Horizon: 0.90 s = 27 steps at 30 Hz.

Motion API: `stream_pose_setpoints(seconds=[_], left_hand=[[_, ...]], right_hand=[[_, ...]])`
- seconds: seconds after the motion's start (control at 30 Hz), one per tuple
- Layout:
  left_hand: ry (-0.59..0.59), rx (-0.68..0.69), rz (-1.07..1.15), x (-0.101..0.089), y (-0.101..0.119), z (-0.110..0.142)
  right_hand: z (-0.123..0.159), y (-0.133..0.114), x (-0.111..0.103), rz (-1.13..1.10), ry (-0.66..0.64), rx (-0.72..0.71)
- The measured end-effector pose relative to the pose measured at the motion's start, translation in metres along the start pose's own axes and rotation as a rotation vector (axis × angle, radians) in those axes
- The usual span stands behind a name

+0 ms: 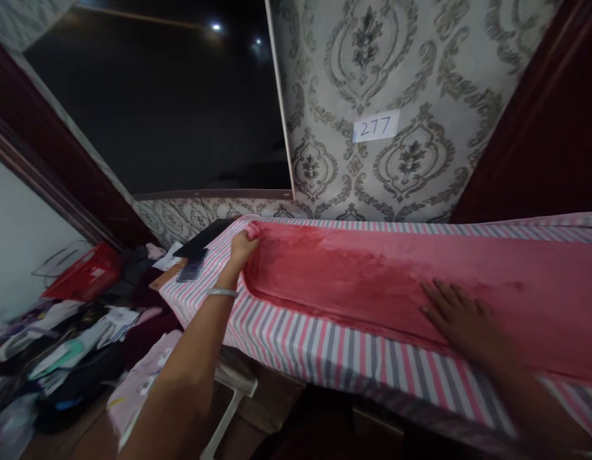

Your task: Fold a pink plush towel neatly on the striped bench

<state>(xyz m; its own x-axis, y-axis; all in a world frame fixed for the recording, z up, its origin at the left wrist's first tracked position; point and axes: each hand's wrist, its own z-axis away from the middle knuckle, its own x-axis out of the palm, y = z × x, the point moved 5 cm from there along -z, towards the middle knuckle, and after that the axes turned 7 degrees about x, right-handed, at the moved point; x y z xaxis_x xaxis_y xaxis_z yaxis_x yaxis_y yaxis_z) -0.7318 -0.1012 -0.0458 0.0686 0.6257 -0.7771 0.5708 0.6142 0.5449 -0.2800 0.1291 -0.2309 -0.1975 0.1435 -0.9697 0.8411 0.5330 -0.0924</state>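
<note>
A long pinkish-red cloth (348,268), folded into a strip, lies on a striped cover (296,332) in pink, grey and white. Its pile looks darker in uneven patches toward the left and middle. My left hand (244,247), with a pale bangle on the wrist, is closed on the cloth's far left corner, where a bit of fabric bunches at the fingers. Flat on the cloth's right-hand part, my right hand (461,319) rests palm down with its fingers spread. The cloth runs out of view at the right edge.
A large dark screen (181,102) and patterned wallpaper with a "277" paper label (376,126) stand behind. Left of the covered surface are a black flat item (202,237), a red basket (87,271) and heaped clothes (70,358). A white metal frame (235,390) shows below.
</note>
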Motion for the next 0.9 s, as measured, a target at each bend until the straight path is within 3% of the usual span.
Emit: stream_pose_setpoints(seconds=[0.07,0.13,0.23,0.33,0.43,0.6,0.73,0.9], left_hand=[[-0.081,0.164,-0.034,0.025,0.043,0.016],[-0.195,0.448,-0.108,0.054,0.083,0.051],[-0.340,0.787,-0.107,0.094,0.113,0.116],[-0.362,0.919,-0.104,0.121,0.105,0.158],[-0.263,0.935,-0.110,0.134,0.085,0.169],[-0.087,0.950,-0.051,0.138,0.074,0.170],[-0.121,0.958,-0.046,0.142,0.079,0.176],[-0.015,0.963,-0.025,0.136,0.077,0.178]], right_hand=[[-0.002,-0.001,-0.001,0.023,-0.048,-0.005],[-0.004,-0.001,-0.003,0.028,-0.056,-0.006],[-0.005,-0.002,-0.005,0.010,-0.040,0.001],[-0.006,-0.003,-0.007,-0.012,-0.050,0.030],[-0.007,-0.006,-0.011,-0.031,-0.071,0.044],[-0.007,-0.008,-0.015,-0.056,-0.076,0.059],[-0.009,-0.007,-0.022,-0.105,-0.093,0.089],[-0.040,-0.035,-0.048,-0.513,0.031,0.041]])
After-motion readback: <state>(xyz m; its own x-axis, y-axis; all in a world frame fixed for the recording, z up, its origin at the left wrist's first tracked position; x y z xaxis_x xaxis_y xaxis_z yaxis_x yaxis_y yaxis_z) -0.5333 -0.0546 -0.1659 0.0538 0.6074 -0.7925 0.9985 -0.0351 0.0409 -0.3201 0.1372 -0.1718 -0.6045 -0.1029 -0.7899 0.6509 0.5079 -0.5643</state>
